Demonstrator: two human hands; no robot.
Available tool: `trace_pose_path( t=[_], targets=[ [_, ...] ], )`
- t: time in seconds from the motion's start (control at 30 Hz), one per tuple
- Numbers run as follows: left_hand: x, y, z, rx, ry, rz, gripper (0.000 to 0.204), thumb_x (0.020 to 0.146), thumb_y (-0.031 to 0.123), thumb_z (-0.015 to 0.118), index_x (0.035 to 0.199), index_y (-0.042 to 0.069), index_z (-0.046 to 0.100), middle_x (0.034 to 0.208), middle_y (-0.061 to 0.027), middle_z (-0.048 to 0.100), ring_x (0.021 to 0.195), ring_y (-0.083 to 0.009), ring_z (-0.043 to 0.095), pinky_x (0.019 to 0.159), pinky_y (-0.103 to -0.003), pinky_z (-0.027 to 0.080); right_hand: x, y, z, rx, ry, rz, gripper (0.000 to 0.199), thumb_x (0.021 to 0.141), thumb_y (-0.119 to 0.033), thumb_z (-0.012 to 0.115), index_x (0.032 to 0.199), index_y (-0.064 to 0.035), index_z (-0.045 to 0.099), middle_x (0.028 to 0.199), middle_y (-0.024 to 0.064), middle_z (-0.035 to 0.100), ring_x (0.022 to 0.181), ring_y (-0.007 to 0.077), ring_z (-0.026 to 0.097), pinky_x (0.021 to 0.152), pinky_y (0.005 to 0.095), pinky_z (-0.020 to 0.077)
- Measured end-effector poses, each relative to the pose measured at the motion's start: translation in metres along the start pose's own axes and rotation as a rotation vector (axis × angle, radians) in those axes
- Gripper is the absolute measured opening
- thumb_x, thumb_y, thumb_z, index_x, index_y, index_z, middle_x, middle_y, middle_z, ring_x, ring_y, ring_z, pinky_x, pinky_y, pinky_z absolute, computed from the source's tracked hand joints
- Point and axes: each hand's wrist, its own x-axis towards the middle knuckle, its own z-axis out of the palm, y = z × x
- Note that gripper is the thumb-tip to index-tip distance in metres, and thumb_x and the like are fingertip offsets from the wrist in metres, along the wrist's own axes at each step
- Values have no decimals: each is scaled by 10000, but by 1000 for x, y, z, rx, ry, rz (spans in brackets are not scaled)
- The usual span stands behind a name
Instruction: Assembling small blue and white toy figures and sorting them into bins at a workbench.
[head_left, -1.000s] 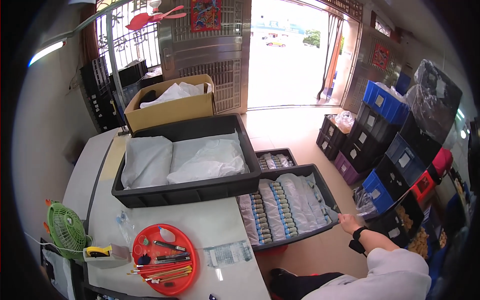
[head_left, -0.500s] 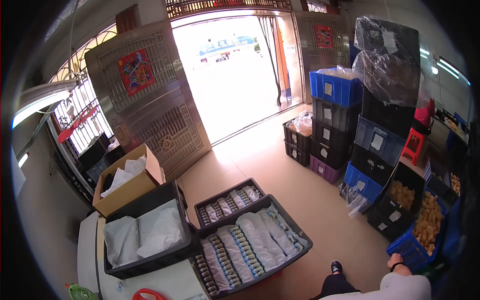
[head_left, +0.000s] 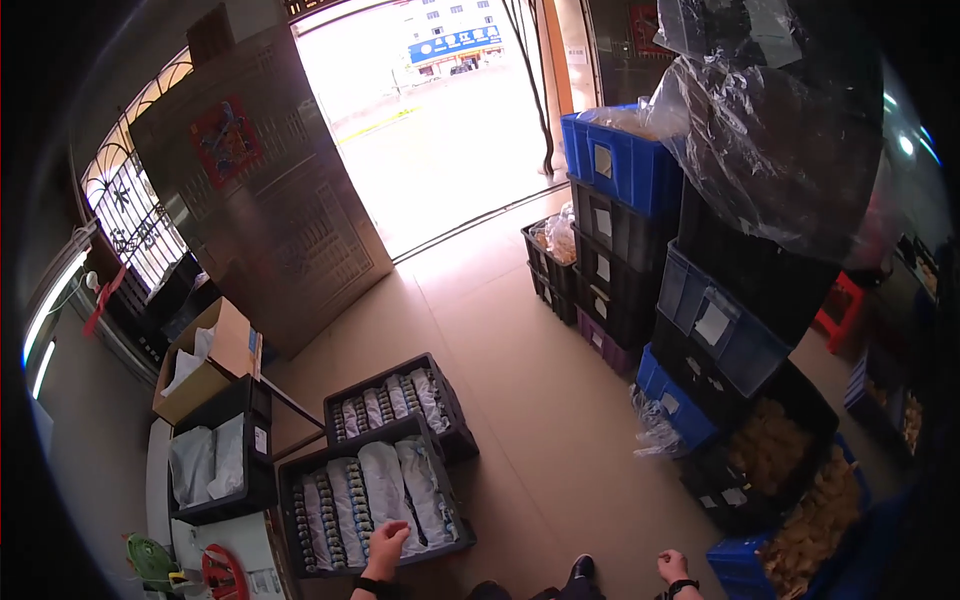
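Observation:
My left hand (head_left: 385,545) rests on the clear bags of small round parts in a black crate (head_left: 287,515) at the lower left. Whether its fingers grip a bag is hard to make out. My right hand (head_left: 672,568) hangs at the bottom edge over the tan floor, holding nothing, with a dark band on its wrist. A second black crate (head_left: 458,425) with similar bags stands just behind the first.
A table at the far left carries a black crate of white bags (head_left: 262,470), a cardboard box (head_left: 205,385), a red round tray (head_left: 222,578) and a green fan (head_left: 150,560). Stacked blue and black crates (head_left: 625,170) line the right side. A metal door (head_left: 260,210) stands open to the street.
The view has swung up and to the right, from the table toward the doorway and the stacked crates. My left hand has come into view on the bagged crate.

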Motion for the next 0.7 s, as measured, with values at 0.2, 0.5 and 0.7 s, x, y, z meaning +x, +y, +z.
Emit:
trace_pose_path(
  t=[0.2, 0.5, 0.7],
  targets=[
    [4, 103, 114, -158, -458, 167, 188, 835, 81, 606, 1005, 2, 617, 935, -43, 642, 853, -96, 589, 742, -211, 460, 51, 36, -2, 12, -179, 224, 172, 686, -86, 604, 839, -32, 660, 658, 106, 646, 611, 181, 640, 602, 299, 516],
    [152, 55, 64, -200, 224, -15, 118, 790, 42, 596, 889, -7, 637, 807, -42, 660, 704, -101, 599, 634, -226, 475, 221, 80, -4, -255, -219, 85, 241, 726, -138, 572, 912, -7, 652, 881, 180, 653, 854, 272, 621, 767, 341, 482],
    [291, 192, 131, -24, 29, 323, 195, 800, 110, 562, 937, -8, 634, 843, -119, 665, 772, -173, 640, 694, -274, 500, 398, -91, -4, -160, -151, -166, 244, 737, -138, 587, 938, -17, 653, 886, 171, 657, 834, 283, 623, 775, 342, 478]
  ],
)
